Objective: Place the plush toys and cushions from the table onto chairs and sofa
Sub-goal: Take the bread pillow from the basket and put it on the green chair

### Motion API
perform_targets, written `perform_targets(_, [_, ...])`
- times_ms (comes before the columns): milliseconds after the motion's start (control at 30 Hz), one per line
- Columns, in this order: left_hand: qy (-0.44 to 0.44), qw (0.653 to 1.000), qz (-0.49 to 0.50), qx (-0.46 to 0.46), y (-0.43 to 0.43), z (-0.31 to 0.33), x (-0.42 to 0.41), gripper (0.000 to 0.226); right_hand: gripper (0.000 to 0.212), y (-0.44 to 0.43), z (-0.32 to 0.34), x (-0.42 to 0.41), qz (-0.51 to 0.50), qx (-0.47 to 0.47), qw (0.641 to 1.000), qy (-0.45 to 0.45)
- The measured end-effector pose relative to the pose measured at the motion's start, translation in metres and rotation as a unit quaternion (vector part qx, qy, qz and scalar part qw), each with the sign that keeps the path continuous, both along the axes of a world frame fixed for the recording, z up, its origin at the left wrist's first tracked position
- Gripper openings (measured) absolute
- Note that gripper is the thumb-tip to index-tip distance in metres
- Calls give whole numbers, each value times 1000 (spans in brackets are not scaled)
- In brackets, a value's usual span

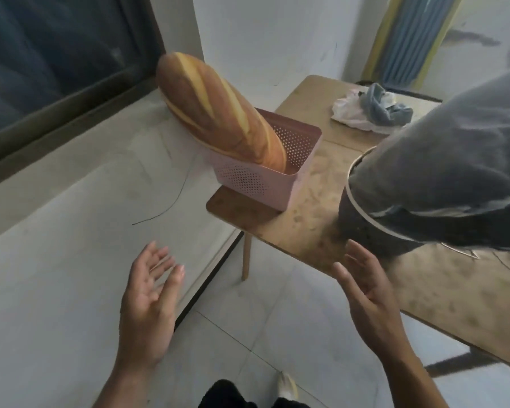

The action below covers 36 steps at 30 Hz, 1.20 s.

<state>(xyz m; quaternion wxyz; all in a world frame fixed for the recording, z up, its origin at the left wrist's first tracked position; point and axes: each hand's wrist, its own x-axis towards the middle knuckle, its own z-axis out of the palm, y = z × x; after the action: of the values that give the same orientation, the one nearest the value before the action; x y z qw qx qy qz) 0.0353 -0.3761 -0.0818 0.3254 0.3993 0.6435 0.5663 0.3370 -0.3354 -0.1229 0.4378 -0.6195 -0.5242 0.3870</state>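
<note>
Step in hand, by my reading: you are reaching in for the next pickup, nothing lifted yet. Your left hand point(150, 293) and right hand point(365, 293) are both spread wide, palms turned toward each other, fingers loose, holding nothing and touching nothing.

Just beyond your right fingertips stands the large grey-blue plush toy with a dark base and pale trim point(442, 178), upright on the worn wooden table point(315, 225). Beyond and between your hands, the long brown bread-shaped plush cushion point(215, 113) leans out of a pink perforated plastic basket point(265, 184) at the table's corner. Far beyond your right hand lies crumpled cloth point(371, 108).

Next move likely calls for closing both palms around the nearer plush.
</note>
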Motion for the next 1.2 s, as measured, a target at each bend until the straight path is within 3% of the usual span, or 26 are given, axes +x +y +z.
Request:
perform_targets(133, [-16,1000,6,-8,74,-13,-34,60,68,81,4,-38,18,0,1000,-11])
perform_targets(267, [-36,996,-40,-66,164,-47,-72,76,63,154,-10,-79,-10,12,999,-34])
perform_targets(367, [-43,991,-77,-104,252,-67,-102,74,68,214,-17,-114,-33,5,998,-61])
perform_targets(433, [-46,984,-103,-135,312,-77,-121,65,85,257,-18,-135,-19,5,997,-75])
perform_targets(567, [-61,978,-150,-135,415,-82,-134,38,143,339,-21,-168,66,-40,986,-149])
perform_targets(667, [-149,970,-165,-104,459,-73,-121,25,158,383,-36,-184,70,-18,983,-170])
perform_targets(733, [-173,963,-192,-82,474,-71,-113,47,151,400,-41,-190,19,18,990,-135])
perform_targets(800, [-210,944,-242,-80,483,-70,-106,63,124,406,-36,-193,-8,50,992,-112])
perform_targets(933, [-224,933,-282,-19,485,-52,-91,17,93,405,0,-189,-47,92,988,-117])
perform_targets(1000, [-235,924,-300,14,485,-30,-87,17,84,399,25,-185,-69,118,984,-114])
perform_targets(1067, [-237,912,-328,59,483,0,-81,38,80,388,51,-180,-109,147,978,-100])
perform_targets(1167, [-175,909,-355,133,471,52,-61,98,78,352,91,-174,-170,196,964,-52])
perform_targets(1200, [-141,905,-366,166,462,69,-52,109,77,334,102,-173,-193,205,958,-47])
